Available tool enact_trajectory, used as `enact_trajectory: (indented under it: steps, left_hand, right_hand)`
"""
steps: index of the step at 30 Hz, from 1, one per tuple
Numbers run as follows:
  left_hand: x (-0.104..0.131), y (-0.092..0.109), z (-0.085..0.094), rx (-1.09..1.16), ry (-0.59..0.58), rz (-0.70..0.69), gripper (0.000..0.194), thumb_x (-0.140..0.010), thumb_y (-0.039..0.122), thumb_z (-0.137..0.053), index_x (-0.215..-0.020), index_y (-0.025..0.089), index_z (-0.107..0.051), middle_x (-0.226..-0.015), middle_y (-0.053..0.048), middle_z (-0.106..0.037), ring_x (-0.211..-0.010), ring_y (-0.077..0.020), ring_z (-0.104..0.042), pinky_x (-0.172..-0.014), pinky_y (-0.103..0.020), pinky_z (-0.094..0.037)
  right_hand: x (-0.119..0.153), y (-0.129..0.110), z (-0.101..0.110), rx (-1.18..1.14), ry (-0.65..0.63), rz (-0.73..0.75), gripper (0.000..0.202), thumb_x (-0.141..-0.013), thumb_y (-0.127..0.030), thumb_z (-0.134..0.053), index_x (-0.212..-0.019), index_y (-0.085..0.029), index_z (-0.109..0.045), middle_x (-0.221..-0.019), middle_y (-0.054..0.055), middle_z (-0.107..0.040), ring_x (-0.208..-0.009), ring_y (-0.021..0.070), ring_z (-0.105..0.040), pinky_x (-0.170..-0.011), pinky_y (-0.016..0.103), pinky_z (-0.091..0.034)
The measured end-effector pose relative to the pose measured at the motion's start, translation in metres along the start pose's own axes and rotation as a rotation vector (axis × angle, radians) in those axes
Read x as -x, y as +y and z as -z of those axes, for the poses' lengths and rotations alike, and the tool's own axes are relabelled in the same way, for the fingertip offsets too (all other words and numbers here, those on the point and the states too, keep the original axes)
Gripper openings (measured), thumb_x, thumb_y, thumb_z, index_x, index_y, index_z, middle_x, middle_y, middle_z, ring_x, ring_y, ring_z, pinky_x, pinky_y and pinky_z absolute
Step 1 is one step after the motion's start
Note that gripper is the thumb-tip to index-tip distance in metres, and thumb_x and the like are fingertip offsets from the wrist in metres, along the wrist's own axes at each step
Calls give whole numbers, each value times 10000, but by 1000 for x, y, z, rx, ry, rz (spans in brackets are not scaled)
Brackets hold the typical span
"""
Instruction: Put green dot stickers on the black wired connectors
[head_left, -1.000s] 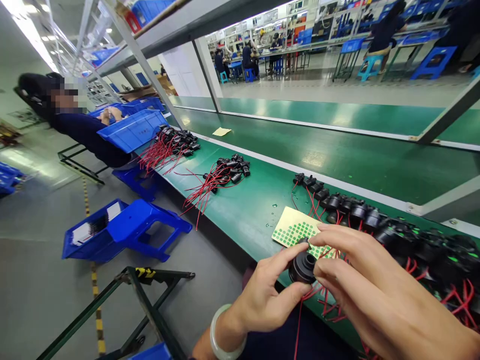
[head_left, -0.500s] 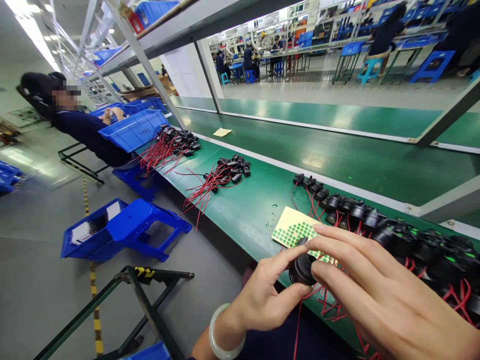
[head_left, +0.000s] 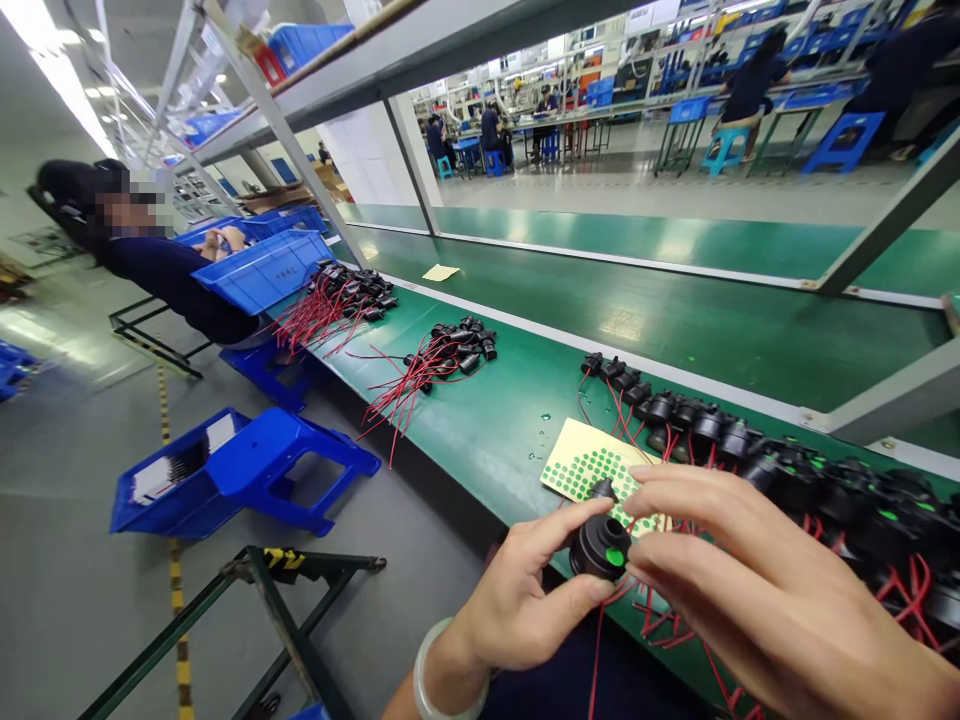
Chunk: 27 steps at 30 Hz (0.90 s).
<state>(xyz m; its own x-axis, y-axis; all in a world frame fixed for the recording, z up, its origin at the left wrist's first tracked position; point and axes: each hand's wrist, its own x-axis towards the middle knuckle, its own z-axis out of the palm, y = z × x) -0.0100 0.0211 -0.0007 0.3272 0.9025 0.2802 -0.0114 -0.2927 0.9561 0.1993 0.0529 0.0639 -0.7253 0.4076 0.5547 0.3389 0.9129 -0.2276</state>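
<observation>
Between thumb and forefinger, my left hand (head_left: 525,590) holds a round black part (head_left: 598,547) with a red wire hanging below it. A green dot sticker (head_left: 615,557) now shows on the part's face. Beside it, my right hand (head_left: 757,560) has its fingers apart, their tips close to or touching the part's right edge; nothing is gripped in it. Just behind the hands, a pale yellow sheet of green dots (head_left: 577,462) lies on the green bench. A row of black parts (head_left: 705,425) with red wires runs along the bench, partly hidden by my right hand.
Two piles of wired black parts (head_left: 457,345) (head_left: 352,290) lie farther left on the bench (head_left: 442,440). A person in dark clothes (head_left: 172,285) sits at the left near a blue bin (head_left: 262,270). A blue stool (head_left: 277,460) stands below; a metal frame post (head_left: 892,220) rises at right.
A green dot has appeared on the black part's face. My right fingertips have drawn back slightly from its top. The view has shifted a little.
</observation>
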Motion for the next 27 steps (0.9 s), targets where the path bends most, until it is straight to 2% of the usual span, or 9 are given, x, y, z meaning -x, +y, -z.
enact_trajectory:
  steps: [3, 7, 12, 17, 23, 27]
  left_hand:
    - [1, 0, 1, 15, -7, 8, 581, -842, 129, -678, -1391, 263, -541, -1311, -72, -671, -1163, -239, -643, -1039, -321, -475]
    - [1, 0, 0, 124, -29, -37, 567, -847, 142, -681, -1382, 272, -549, -1251, -66, -695, -1117, -211, -654, -985, -271, -487]
    - [-1, 5, -4, 398, -28, 22, 447, -881, 226, -677, -1321, 259, -607, -1226, -71, -698, -1118, -181, -643, -976, -226, -470]
    - [-4, 11, -6, 498, -7, 60, 409, -865, 251, -698, -1270, 223, -644, -1087, -69, -703, -963, -159, -673, -881, -217, -516]
    - [0, 9, -14, 595, 57, 17, 496, -876, 212, -688, -1332, 338, -539, -1144, -35, -654, -916, -144, -688, -832, -243, -545]
    - [6, 8, -17, 552, 78, -42, 392, -916, 215, -639, -1273, 354, -561, -1087, -11, -688, -960, -127, -667, -873, -223, -511]
  right_hand:
    - [3, -2, -5, -12, 86, 21, 267, -912, -14, -496, -1142, -107, -594, -1219, 116, -509, -1254, 193, -447, -1093, 305, -359]
    - [3, -6, -12, -55, 140, 19, 265, -914, -27, -497, -1125, -102, -638, -1147, 115, -590, -1217, 163, -505, -1070, 259, -417]
    - [13, -5, -24, -161, 205, -83, 273, -884, -17, -532, -1111, -130, -634, -1163, 106, -639, -1185, 133, -575, -1021, 202, -473]
    - [25, -8, -36, -263, 284, -203, 230, -894, -100, -582, -1113, -170, -584, -1151, 104, -647, -1116, 160, -632, -956, 233, -534]
    - [27, -15, -41, -191, 195, -199, 381, -907, -126, -595, -1277, -131, -506, -1235, 167, -554, -1178, 200, -593, -929, 262, -554]
    - [24, -15, -41, -146, 218, -159, 361, -889, -57, -565, -1245, -119, -558, -1175, 150, -559, -1144, 178, -602, -921, 230, -547]
